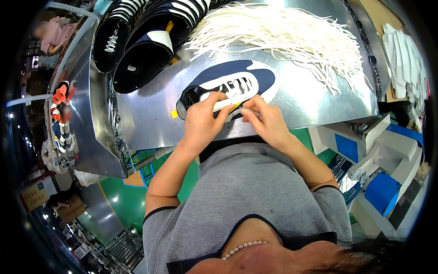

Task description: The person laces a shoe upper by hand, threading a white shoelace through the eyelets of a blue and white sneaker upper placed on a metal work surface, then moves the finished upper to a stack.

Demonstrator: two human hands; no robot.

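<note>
A navy and white shoe upper [214, 73] lies on its side on the metal worktable, its dark opening to the left. White lace rows [239, 86] cross its front. My left hand [203, 119] rests at its near edge, thumb and forefinger closed on the white edging. Just right of it, my right hand [270, 122] pinches a thin stick-like tool [251, 109], mostly covered by the fingers. A narrow yellow strip [236, 105] shows between the two hands; I cannot tell whether it belongs to the tool or the shoe.
Stacked dark shoe uppers [146, 59] stand at the far left. A big heap of white laces [278, 34] covers the far side of the worktable [150, 118]. White strips [401, 64] hang at the right, above a white and blue machine [383, 164]. A person [57, 34] is far left.
</note>
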